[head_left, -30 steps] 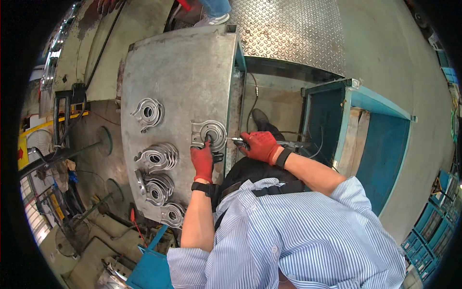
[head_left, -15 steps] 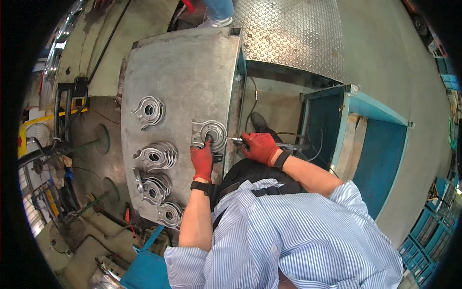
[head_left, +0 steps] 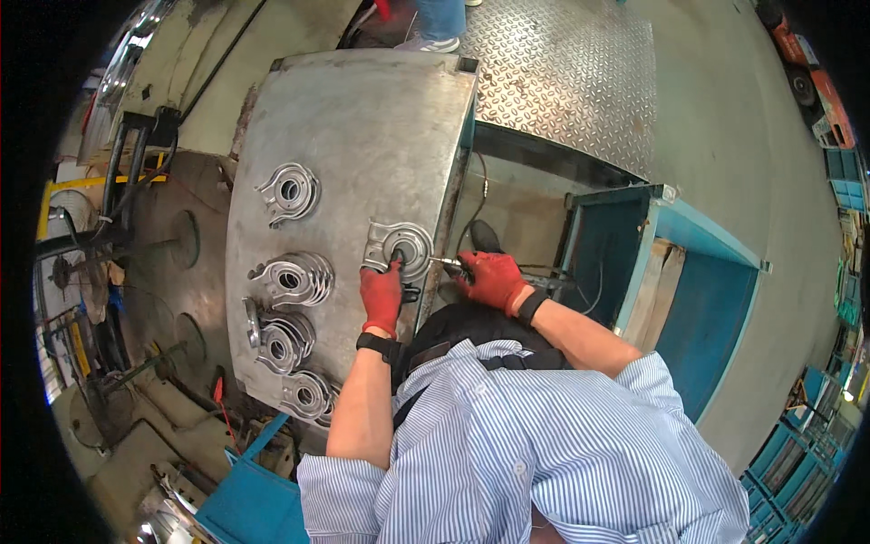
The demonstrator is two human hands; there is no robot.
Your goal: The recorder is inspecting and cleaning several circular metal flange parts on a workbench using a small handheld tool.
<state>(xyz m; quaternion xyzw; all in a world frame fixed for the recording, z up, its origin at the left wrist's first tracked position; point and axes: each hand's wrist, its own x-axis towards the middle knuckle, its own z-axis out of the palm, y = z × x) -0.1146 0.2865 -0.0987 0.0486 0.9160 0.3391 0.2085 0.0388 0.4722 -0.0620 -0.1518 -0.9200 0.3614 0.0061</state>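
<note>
My left hand (head_left: 381, 295), in a red glove with dark fingertips, presses a round metal bracket (head_left: 414, 243) with a flat tab against the table near its right edge. Its fingers are closed at the ring's inner side. Wrapped in my red-gloved right hand (head_left: 492, 279) is a slim tool (head_left: 450, 262) with a thin metal tip, like an air grinder; the tip meets or nearly meets the bracket's right rim. Most of the tool's body is hidden by the glove. A single similar bracket (head_left: 304, 193) lies farther left on the table.
Stacks of brackets (head_left: 317, 277) line the left side of the metal table (head_left: 372, 118). A blue-framed bin (head_left: 702, 304) stands at right, beside a hose (head_left: 483, 190). Beyond the table are a diamond-plate floor panel (head_left: 571, 72) and another person's leg (head_left: 441, 20).
The view has shifted a little, so the table and brackets appear slightly displaced. Both hands stay at the same bracket, the tool tip still at its right rim.
</note>
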